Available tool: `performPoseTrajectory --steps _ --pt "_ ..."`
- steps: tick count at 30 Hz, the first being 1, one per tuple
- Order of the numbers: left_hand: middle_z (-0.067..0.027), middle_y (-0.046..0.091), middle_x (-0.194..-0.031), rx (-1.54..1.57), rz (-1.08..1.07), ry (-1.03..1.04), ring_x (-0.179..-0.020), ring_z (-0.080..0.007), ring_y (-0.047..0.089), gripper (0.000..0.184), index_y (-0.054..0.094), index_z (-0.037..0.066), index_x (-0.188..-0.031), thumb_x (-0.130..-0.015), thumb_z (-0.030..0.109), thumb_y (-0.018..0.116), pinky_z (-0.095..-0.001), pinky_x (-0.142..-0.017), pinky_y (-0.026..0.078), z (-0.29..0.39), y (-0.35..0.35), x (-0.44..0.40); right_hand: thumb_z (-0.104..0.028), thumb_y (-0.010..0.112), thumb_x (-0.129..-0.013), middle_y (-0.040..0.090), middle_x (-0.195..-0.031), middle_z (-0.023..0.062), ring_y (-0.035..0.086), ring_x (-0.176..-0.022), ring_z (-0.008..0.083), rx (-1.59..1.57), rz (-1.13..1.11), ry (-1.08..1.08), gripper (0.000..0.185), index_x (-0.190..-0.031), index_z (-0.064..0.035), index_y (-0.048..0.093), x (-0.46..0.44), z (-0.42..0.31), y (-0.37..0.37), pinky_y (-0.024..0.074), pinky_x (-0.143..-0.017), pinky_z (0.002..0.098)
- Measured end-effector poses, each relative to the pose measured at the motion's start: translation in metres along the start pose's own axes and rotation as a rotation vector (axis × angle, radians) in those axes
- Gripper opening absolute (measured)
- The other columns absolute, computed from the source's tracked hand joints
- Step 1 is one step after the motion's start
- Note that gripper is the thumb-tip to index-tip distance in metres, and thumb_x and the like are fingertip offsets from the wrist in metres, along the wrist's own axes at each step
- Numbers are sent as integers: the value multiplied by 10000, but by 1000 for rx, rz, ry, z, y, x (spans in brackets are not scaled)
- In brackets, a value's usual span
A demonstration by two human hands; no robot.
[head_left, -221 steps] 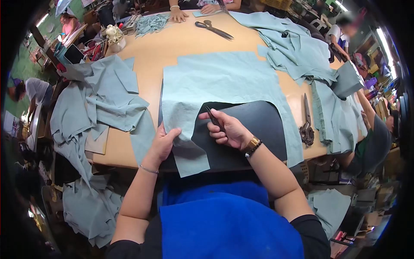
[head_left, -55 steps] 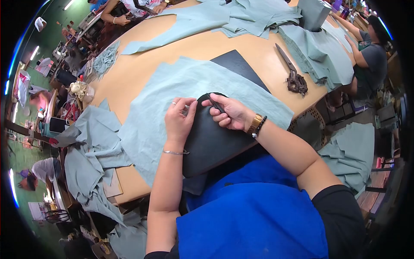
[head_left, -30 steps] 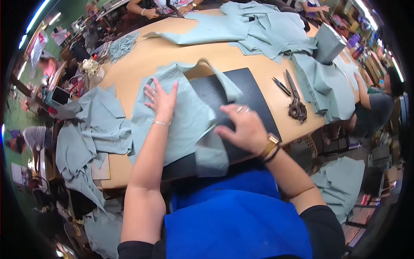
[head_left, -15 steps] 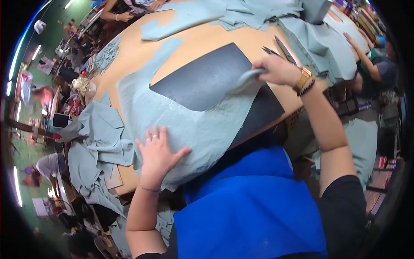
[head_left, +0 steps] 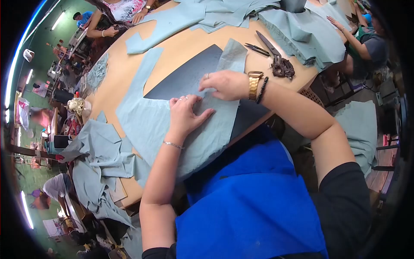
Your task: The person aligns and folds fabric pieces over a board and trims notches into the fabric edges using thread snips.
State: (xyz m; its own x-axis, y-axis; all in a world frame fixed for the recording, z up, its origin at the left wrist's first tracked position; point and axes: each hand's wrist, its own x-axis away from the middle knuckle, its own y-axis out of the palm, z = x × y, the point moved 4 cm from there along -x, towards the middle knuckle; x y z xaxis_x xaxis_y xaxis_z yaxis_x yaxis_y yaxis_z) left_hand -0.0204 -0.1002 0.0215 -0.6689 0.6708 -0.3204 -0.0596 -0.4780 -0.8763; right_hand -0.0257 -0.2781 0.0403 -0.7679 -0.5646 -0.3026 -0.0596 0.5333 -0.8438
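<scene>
Both hands at the pale green cloth!
Left hand (head_left: 187,114) and right hand (head_left: 224,85), fingers half-curled, touch the pale green U-shaped cloth (head_left: 189,142) over the dark flat board (head_left: 185,77); grip unclear. Beyond the board, large metal scissors (head_left: 276,54); no legible writing.

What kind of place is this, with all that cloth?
It looks like a sewing workshop. Pale blue-green cloth is spread over the big table, with large scissors lying there, and another person is across the table.
</scene>
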Motion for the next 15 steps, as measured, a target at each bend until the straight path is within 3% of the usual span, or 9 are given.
performPoseTrajectory --steps 4,7,10,15 --pt "-24 673 -894 0 -30 -7 -855 -220 614 329 704 111 -949 -775 382 771 -407 -849 359 -3 0 2 -77 677 -828 661 -977 112 637 -922 345 -77 -94 100 157 -983 -58 679 -1 5 16 517 -819 411" --pt "-3 674 -929 48 -47 15 -886 -207 615 184 725 140 -994 -838 238 723 -401 -910 357 -16 -5 4 -73 668 -836 662 -901 99 636 -891 326 -70 -21 78 74 -908 -62 681 2 10 20 516 -779 408" --pt "14 685 -963 79 -94 31 -935 -184 626 168 739 172 -1008 -867 99 684 -397 -998 343 -25 -15 7 -69 652 -838 658 -905 86 634 -856 296 22 92 -61 82 -912 -81 684 11 7 23 521 -766 395" --pt "66 681 -952 -153 -37 201 -885 -146 641 163 741 248 -1002 -860 175 705 -454 -997 381 -34 -20 13 -75 584 -833 646 -962 79 631 -859 267 174 146 -171 150 -946 -80 683 23 4 31 533 -758 364"
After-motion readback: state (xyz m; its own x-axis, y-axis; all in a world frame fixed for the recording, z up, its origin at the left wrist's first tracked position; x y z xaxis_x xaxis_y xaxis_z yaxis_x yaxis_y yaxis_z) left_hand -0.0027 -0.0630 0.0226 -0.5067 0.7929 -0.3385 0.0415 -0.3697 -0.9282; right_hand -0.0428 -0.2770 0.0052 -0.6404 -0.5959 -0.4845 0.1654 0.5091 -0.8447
